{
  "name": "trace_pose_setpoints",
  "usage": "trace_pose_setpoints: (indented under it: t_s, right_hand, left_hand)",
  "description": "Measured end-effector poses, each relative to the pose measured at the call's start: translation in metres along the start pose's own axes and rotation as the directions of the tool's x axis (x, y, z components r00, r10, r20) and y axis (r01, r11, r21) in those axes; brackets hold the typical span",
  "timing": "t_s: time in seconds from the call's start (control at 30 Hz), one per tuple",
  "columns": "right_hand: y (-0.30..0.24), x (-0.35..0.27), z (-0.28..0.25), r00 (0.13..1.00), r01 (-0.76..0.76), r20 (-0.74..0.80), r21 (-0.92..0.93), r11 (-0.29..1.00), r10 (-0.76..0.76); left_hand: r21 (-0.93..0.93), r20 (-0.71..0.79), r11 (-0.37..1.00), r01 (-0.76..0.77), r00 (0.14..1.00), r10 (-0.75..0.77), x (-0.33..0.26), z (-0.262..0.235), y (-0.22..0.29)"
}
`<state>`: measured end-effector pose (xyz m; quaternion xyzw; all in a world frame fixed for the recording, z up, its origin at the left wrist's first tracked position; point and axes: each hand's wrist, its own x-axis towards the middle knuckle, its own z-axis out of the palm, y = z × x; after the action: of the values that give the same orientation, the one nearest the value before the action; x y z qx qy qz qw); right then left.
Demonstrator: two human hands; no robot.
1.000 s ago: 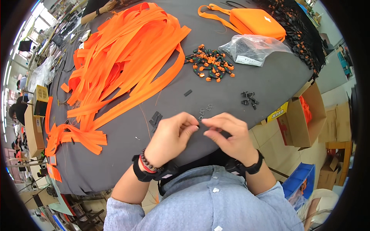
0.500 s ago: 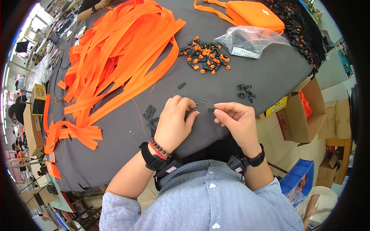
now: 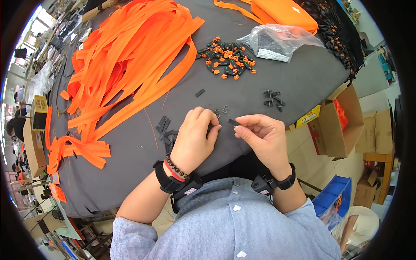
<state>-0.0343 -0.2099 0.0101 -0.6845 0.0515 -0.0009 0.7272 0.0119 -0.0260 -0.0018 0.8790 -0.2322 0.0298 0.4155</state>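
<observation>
My right hand [image 3: 262, 136] pinches a short black webbing strip [image 3: 234, 122] between thumb and fingertips, its free end angled toward the left hand. Close by on the left, my left hand [image 3: 195, 134] has thumb and forefinger curled together; whatever lies between them is hidden. Small metal D-rings [image 3: 225, 109] rest on the dark cloth just beyond the fingertips. Beside my left wrist lies a pile of black strips [image 3: 166, 130], and one loose strip [image 3: 199, 92] sits farther off. To the right is a small group of black pieces with fittings [image 3: 274, 99].
Long orange tapes [image 3: 125, 69] heap across the table's left. Black-and-orange zipper pulls [image 3: 229, 60] are piled at centre back, near a clear plastic bag [image 3: 294, 39] and an orange case [image 3: 284, 15]. Beyond the right table edge stand an open carton [image 3: 346, 130] and a blue bin [image 3: 333, 197].
My right hand has shifted slightly left, and the strip in it has gone from level to slanted. My left hand keeps its pinched pose. The whole view has moved a little.
</observation>
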Motion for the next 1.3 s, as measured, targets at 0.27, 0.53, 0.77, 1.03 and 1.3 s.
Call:
trace_pose_setpoints:
  t_s: [0.27, 0.53, 0.77, 1.03, 1.3]
  right_hand:
    - [0.0, -0.001, 0.003, 0.836, 0.507, 0.042, -0.441, 0.741, -0.547]
    - [-0.003, -0.002, 0.007, 0.854, 0.494, 0.043, -0.385, 0.78, -0.519]
    - [-0.002, -0.005, 0.015, 0.948, 0.316, 0.042, -0.022, 0.948, -0.315]
    - [-0.002, -0.005, 0.02, 0.986, 0.167, -0.028, -0.012, 0.986, -0.167]
    - [-0.002, -0.004, 0.018, 0.988, 0.135, -0.072, -0.045, 0.99, -0.138]
  left_hand:
    - [-0.625, 0.323, 0.632, 0.459, 0.888, -0.326, -0.001, -0.022, 0.01]
    - [-0.727, 0.451, 0.388, 0.566, 0.82, -0.353, -0.002, -0.031, 0.009]
    - [-0.765, 0.429, 0.357, 0.537, 0.837, -0.34, -0.004, -0.027, 0.01]
    - [-0.763, 0.384, 0.414, 0.498, 0.863, -0.329, -0.007, -0.026, 0.012]
    - [-0.735, 0.447, 0.414, 0.538, 0.842, -0.302, -0.008, -0.027, 0.013]
